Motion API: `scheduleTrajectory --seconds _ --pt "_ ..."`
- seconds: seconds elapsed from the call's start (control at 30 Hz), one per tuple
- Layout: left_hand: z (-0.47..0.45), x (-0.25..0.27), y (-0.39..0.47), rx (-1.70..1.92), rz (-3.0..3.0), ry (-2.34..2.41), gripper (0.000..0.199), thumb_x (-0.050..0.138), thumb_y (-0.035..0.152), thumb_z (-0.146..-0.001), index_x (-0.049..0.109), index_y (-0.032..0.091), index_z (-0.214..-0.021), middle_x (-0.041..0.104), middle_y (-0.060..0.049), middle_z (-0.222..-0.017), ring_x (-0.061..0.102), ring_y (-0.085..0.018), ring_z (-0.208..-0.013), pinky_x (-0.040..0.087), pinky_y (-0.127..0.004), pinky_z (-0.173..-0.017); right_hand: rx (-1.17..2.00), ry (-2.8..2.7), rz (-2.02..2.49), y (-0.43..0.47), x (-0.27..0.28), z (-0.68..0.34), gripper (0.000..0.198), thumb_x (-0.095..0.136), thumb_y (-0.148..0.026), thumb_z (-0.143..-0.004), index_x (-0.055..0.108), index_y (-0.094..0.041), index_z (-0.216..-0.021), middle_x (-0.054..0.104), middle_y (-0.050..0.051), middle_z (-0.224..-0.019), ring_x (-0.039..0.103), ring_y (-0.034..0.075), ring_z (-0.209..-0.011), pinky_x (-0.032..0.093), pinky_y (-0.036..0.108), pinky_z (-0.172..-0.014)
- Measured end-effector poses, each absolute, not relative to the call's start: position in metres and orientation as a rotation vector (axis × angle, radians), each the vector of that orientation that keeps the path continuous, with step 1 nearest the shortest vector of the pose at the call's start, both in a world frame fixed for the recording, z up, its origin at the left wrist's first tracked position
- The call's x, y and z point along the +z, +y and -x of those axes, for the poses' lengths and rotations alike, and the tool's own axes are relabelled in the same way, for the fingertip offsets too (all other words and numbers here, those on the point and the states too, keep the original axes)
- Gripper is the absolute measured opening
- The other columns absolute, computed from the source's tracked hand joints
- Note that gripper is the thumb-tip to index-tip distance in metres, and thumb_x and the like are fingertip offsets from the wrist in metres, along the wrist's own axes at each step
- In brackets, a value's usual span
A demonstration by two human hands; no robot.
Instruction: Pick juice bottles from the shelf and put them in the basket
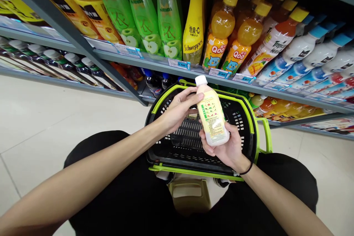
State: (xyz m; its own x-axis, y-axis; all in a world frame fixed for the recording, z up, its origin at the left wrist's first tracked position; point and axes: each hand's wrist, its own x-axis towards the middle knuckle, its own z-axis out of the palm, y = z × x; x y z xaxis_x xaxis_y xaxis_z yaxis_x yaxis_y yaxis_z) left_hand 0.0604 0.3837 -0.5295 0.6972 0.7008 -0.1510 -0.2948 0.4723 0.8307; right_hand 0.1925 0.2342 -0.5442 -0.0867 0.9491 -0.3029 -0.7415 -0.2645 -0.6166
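A pale drink bottle (212, 116) with a white cap and a yellow printed label is held tilted above the shopping basket (155, 162). My left hand (181, 108) is closed on the bottle's upper part, its thumb lying on the label below the cap. Around the base, my right hand (228, 145) grips from below, with fingers on both sides. Below the bottle, the black basket with lime-green rim and handles stands between my knees. A small item seems to lie inside it, mostly hidden behind my left hand.
Shelves of drinks run across the front, their grey edge (155, 61) just beyond the basket. Green Mirinda bottles (146, 25), a yellow Schweppes bottle (195, 25) and orange Qoo bottles (217, 40) stand there. Pale floor tiles (49, 118) lie at the left.
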Motion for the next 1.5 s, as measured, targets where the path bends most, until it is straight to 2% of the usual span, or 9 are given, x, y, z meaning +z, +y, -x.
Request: scheduleTrajectory --seconds 0.27,0.47,0.63,0.83,1.13,1.3,1.4,1.5 --pt "-0.062 -0.530 0.383 0.680 -0.957 0.516 0.052 0.089 0.050 -0.081 0.067 0.018 -0.117 0.072 -0.006 -0.114 0.066 -0.018 -0.101 0.054 -0.025 -0.080 1.662 -0.359 0.809 0.235 -0.547 -0.190 0.061 0.069 -0.070 -0.085 0.070 -0.014 -0.108 0.067 0.007 -0.085 0.053 0.012 -0.049 0.036 0.024 -0.042" --pt "-0.062 -0.529 0.383 0.746 -1.157 0.387 0.048 0.089 0.044 -0.082 0.068 0.018 -0.116 0.072 -0.009 -0.124 0.066 -0.022 -0.117 0.052 -0.030 -0.100 1.676 -0.300 0.843 0.236 -0.551 -0.186 0.073 0.061 -0.083 -0.084 0.069 -0.013 -0.102 0.066 0.006 -0.080 0.053 0.013 -0.047 0.034 0.025 -0.042" --pt "-0.061 -0.526 0.382 0.736 -1.230 0.326 0.044 0.087 0.040 -0.084 0.068 0.017 -0.116 0.070 -0.010 -0.126 0.067 -0.023 -0.116 0.051 -0.033 -0.104 1.696 -0.247 0.837 0.238 -0.556 -0.185 0.074 0.056 -0.081 -0.086 0.071 -0.011 -0.104 0.068 0.007 -0.076 0.055 0.016 -0.046 0.033 0.026 -0.041" --pt "-0.059 -0.528 0.380 0.726 -1.281 0.277 0.040 0.086 0.035 -0.086 0.069 0.019 -0.118 0.071 -0.008 -0.123 0.067 -0.020 -0.108 0.053 -0.032 -0.098 1.697 -0.273 0.841 0.235 -0.566 -0.182 0.075 0.054 -0.077 -0.087 0.073 -0.007 -0.107 0.069 0.010 -0.075 0.055 0.017 -0.046 0.034 0.027 -0.043" --pt "-0.058 -0.531 0.380 0.723 -1.305 0.329 0.045 0.082 0.039 -0.090 0.067 0.019 -0.127 0.069 -0.011 -0.132 0.067 -0.023 -0.119 0.052 -0.034 -0.104 1.678 -0.246 0.869 0.239 -0.561 -0.181 0.067 0.054 -0.071 -0.088 0.073 -0.009 -0.103 0.069 0.011 -0.076 0.056 0.019 -0.052 0.035 0.028 -0.044" --pt "-0.059 -0.531 0.381 0.729 -1.311 0.357 0.048 0.082 0.041 -0.090 0.068 0.016 -0.129 0.070 -0.012 -0.133 0.067 -0.025 -0.122 0.052 -0.036 -0.108 1.656 -0.258 0.889 0.237 -0.564 -0.181 0.070 0.057 -0.075 -0.086 0.073 -0.009 -0.103 0.071 0.011 -0.077 0.057 0.018 -0.049 0.039 0.029 -0.044" --pt "-0.060 -0.533 0.383 0.745 -1.296 0.396 0.049 0.084 0.043 -0.088 0.070 0.016 -0.126 0.072 -0.012 -0.130 0.069 -0.027 -0.120 0.053 -0.039 -0.108 1.609 -0.268 0.999 0.236 -0.567 -0.182 0.070 0.050 -0.074 -0.092 0.074 -0.008 -0.102 0.075 0.016 -0.084 0.067 0.023 -0.061 0.045 0.029 -0.047" --pt "-0.063 -0.538 0.383 0.750 -1.286 0.444 0.054 0.088 0.046 -0.083 0.072 0.015 -0.124 0.073 -0.013 -0.129 0.070 -0.027 -0.117 0.054 -0.041 -0.108 1.580 -0.219 1.121 0.237 -0.566 -0.184 0.064 0.039 -0.063 -0.101 0.074 -0.009 -0.102 0.076 0.017 -0.088 0.072 0.025 -0.071 0.048 0.028 -0.048"
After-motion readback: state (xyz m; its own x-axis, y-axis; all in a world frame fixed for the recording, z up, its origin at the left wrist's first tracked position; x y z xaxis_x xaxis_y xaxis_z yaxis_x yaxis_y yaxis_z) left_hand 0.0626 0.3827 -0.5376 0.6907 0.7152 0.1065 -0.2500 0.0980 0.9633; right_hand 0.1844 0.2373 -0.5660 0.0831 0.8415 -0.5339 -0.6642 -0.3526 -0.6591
